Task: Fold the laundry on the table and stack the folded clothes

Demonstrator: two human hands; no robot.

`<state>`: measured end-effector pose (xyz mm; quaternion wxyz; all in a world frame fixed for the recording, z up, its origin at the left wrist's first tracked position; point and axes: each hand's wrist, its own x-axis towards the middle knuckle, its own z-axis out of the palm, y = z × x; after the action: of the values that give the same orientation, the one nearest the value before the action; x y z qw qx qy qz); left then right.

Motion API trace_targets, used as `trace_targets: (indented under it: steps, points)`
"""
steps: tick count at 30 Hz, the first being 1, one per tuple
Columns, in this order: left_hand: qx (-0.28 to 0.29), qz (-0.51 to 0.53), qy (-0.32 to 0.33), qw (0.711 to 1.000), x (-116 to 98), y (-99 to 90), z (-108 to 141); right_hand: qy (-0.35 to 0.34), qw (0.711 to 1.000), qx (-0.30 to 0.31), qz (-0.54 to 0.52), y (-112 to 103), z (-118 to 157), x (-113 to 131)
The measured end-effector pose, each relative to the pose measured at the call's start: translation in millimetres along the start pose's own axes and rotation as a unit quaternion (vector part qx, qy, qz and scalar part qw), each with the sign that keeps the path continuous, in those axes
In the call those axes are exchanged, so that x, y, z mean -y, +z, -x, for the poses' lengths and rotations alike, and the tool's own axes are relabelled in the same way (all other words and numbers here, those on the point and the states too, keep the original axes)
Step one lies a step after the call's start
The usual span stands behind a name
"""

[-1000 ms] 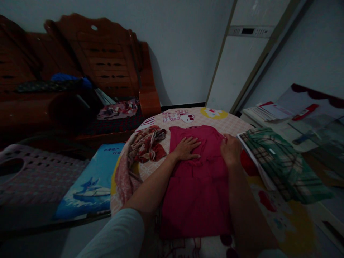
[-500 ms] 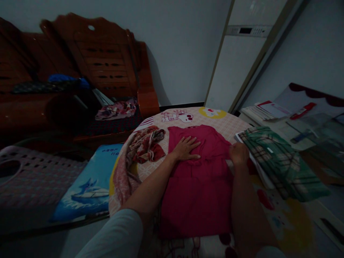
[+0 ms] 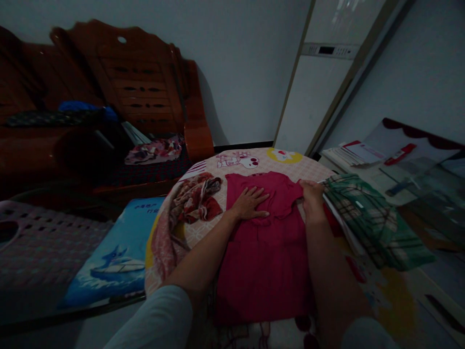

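A dark pink garment (image 3: 267,271) lies spread over the round table with its patterned cloth (image 3: 243,179). My left hand (image 3: 251,202) rests flat on its upper part, fingers spread. At the garment's right edge, my right hand (image 3: 311,194) pinches a short piece of it, perhaps a sleeve. Small wrinkles show in the fabric between the two hands. To the left lies a crumpled red and beige printed cloth (image 3: 198,196), apart from the garment. Just right of my right hand is a folded green plaid cloth (image 3: 378,218).
A wooden chair (image 3: 131,87) with bundled cloth stands at the back left. Beside the table on the left are a blue printed bag (image 3: 116,247) and a pink woven basket (image 3: 47,242). Papers (image 3: 359,155) lie at the right, near a tall white cabinet-like unit (image 3: 308,97).
My right hand has shifted a little left and away from me, with the garment's right edge pinched in it. My left hand stays flat in place. The view has turned slightly.
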<state>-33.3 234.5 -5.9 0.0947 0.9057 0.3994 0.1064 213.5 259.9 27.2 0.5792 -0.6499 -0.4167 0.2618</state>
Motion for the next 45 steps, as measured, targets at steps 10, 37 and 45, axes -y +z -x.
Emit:
trace_targets:
  steps: [10, 37, 45]
  points:
    - [-0.014, -0.006, 0.011, 1.0, 1.0, 2.2, -0.5, 0.145, 0.948, 0.222, -0.175, 59.4, 14.7, 58.1]
    - [-0.083, 0.1, -0.033, 0.991, 15.9, 11.1, -5.3, -0.103, 0.906, 0.356, 0.207, 20.6, 91.4, 12.8]
    - [-0.13, 0.197, 0.015, 0.972, 18.9, 3.1, -3.4, -0.185, 0.868, 0.387, 0.252, 29.7, 106.7, 12.4]
